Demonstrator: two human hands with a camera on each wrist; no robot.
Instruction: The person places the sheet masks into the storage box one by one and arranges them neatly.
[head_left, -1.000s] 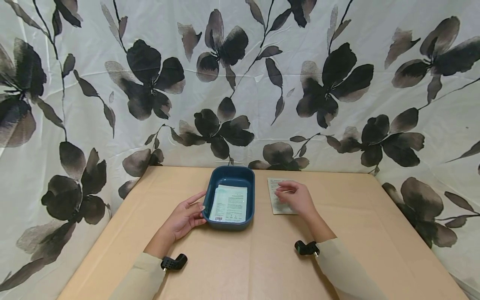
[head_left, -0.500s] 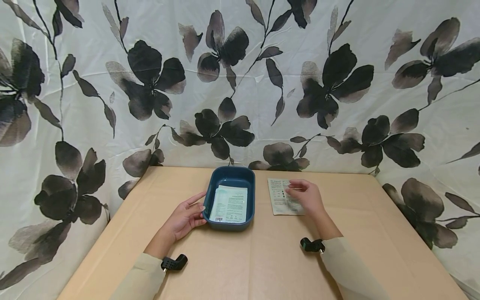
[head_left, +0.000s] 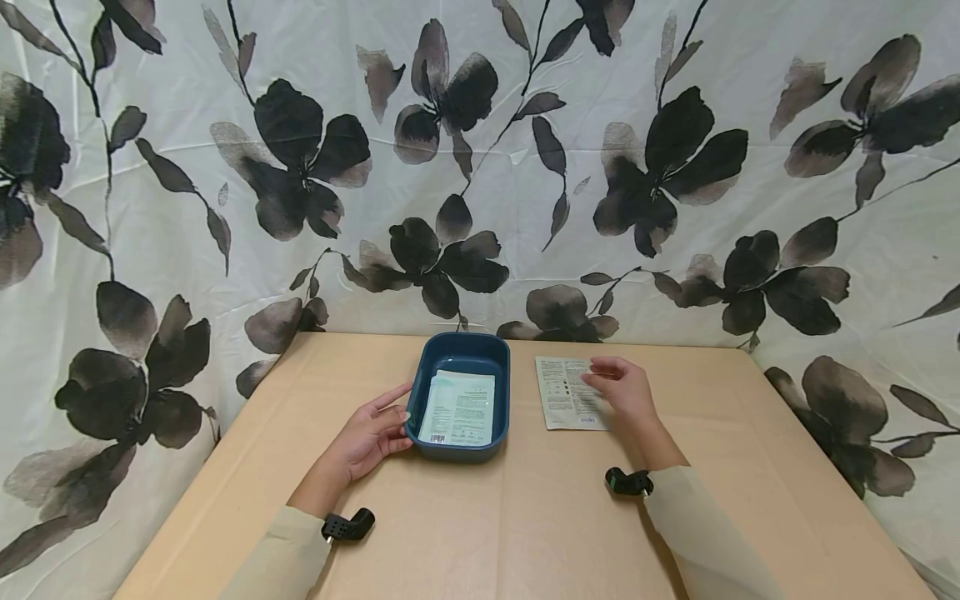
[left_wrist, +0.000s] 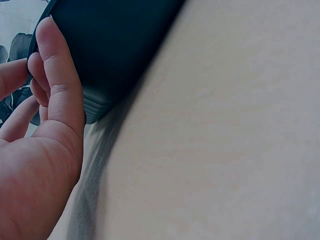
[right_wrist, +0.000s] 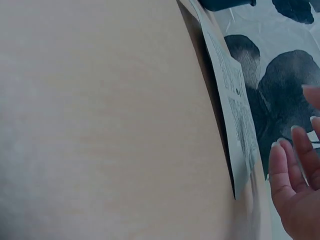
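Observation:
My left hand (head_left: 375,437) rests at the left side of a dark blue plastic bin (head_left: 457,454). Its fingertips touch the bin's outer wall close to the rim, also seen in the left wrist view. Inside the bin lies a pale green printed packet (head_left: 461,408) with a barcode; whether others lie beneath it, I cannot tell. A second flat printed packet (head_left: 564,396) lies on the table, right of the bin. Over that packet's right edge hovers my right hand (head_left: 628,392), fingers loosely bent and holding nothing. In the right wrist view its fingers (right_wrist: 280,170) are apart from the packet.
A tan-covered table (head_left: 487,533) spreads under everything, with its back edge just behind the bin. Behind it hangs a white cloth (head_left: 547,183) with dark flowers. Each wrist wears a black camera (head_left: 348,525).
My right hand has moved right, from over the middle of the table packet to its right edge, uncovering more print. The left hand, bin and packets have stayed put.

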